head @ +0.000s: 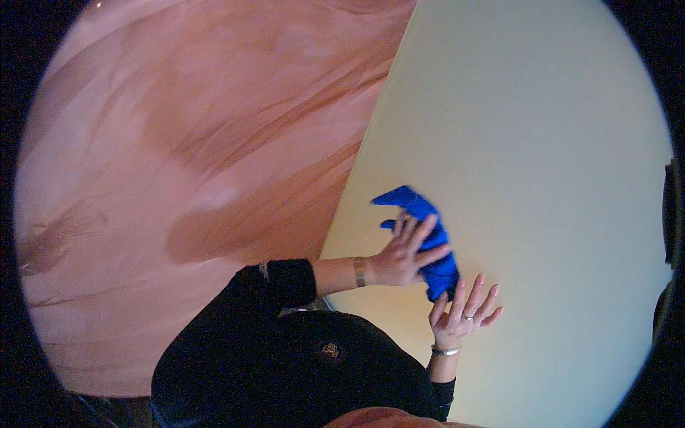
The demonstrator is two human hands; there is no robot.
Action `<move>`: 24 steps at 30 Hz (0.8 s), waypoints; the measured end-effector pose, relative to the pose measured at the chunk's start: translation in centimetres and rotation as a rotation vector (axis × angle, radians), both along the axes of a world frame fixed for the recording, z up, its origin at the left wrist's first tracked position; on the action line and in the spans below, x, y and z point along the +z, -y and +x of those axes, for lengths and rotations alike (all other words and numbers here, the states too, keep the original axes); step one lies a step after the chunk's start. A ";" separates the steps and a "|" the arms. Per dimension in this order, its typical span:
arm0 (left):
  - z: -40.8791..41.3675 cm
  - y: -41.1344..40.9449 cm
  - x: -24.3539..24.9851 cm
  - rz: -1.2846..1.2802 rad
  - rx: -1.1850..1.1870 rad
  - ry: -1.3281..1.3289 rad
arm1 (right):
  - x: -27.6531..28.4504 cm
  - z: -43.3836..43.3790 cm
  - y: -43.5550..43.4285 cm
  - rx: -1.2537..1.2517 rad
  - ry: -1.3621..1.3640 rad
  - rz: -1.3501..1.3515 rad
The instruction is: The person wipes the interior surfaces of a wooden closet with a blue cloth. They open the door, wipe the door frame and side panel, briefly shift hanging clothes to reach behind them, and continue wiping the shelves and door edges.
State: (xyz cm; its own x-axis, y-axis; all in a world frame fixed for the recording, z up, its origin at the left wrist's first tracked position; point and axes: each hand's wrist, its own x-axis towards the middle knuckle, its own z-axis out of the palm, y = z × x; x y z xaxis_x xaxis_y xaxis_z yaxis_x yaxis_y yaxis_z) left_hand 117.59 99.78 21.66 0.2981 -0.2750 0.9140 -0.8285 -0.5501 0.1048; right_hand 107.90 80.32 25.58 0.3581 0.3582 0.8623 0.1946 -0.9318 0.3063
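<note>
A crumpled piece of bright blue cloth with a pointed upper end is stretched between my two hands. My left hand, slightly blurred, lies across its middle with spread fingers in front of it; whether they grip it cannot be told. The cloth's lower end meets the thumb and index finger of my right hand, which seem to pinch it. The other fingers of that hand stand apart, and it wears a ring and a metal bracelet.
Wrinkled pink fabric covers the left side, bearing soft shadows. A smooth pale surface spans the right, meeting the fabric along a slanted edge. Dark objects show at the far right rim. My black-clothed torso fills the lower middle.
</note>
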 end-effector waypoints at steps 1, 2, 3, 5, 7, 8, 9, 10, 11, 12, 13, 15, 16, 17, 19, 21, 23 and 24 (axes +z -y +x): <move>-0.3 1.0 1.7 0.037 -0.007 0.027 | 0.0 0.0 -0.1 0.064 0.003 0.047; -0.5 1.9 3.6 0.035 -0.026 0.072 | 0.1 0.1 -0.2 0.111 -0.018 0.122; -0.8 2.8 5.2 0.073 -0.030 0.070 | 0.3 0.1 -0.4 0.179 -0.007 0.190; -1.0 3.7 7.1 0.074 -0.046 0.142 | 0.9 0.5 -0.8 0.261 0.059 0.261; -1.3 4.1 7.6 0.011 -0.116 0.099 | 1.9 0.5 -0.8 0.301 0.105 0.246; -1.5 3.7 7.2 0.047 -0.098 0.077 | 2.2 0.2 -0.7 0.269 0.108 0.247; -1.4 3.2 6.3 0.059 -0.100 0.097 | 2.2 0.1 -0.5 0.231 0.116 0.184; -1.6 2.8 5.1 0.090 -0.104 0.094 | 2.0 -0.1 -0.1 0.190 0.120 0.128; -1.7 2.7 3.0 0.131 -0.113 0.087 | 1.3 -0.4 0.7 0.145 0.131 0.073; -1.6 1.9 1.3 0.185 -0.089 0.102 | 0.2 -0.7 0.8 0.101 0.104 0.091; -1.3 1.3 -0.7 0.234 -0.056 0.137 | -1.0 -0.5 1.5 0.075 0.093 0.057; -0.2 1.2 -4.6 0.283 -0.028 0.095 | -4.2 0.0 3.5 0.053 0.023 0.060; 0.2 1.2 -6.0 0.322 -0.012 0.064 | -5.4 0.3 4.1 0.055 -0.006 0.070; 0.9 1.7 -7.1 0.331 -0.016 0.040 | -6.6 0.6 4.9 0.045 -0.042 0.062; 1.5 2.5 -9.0 0.299 -0.011 0.027 | -8.5 1.0 5.9 0.018 -0.077 0.039; 2.1 3.4 -9.2 0.219 -0.043 0.043 | -9.2 1.2 6.3 0.000 -0.032 0.020; 2.1 3.9 -8.3 0.160 -0.028 0.104 | -8.9 0.9 6.0 -0.022 0.044 -0.022; 2.3 4.5 -7.3 0.147 -0.013 0.111 | -8.1 0.9 5.8 -0.020 0.078 0.007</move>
State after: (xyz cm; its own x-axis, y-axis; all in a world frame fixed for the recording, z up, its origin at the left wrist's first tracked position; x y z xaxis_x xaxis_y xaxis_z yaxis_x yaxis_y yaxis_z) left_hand 119.87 95.32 14.37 0.1935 -0.4113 0.8907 -0.8375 -0.5422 -0.0684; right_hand 108.77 74.55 17.45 0.2964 0.3458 0.8903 0.1513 -0.9374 0.3138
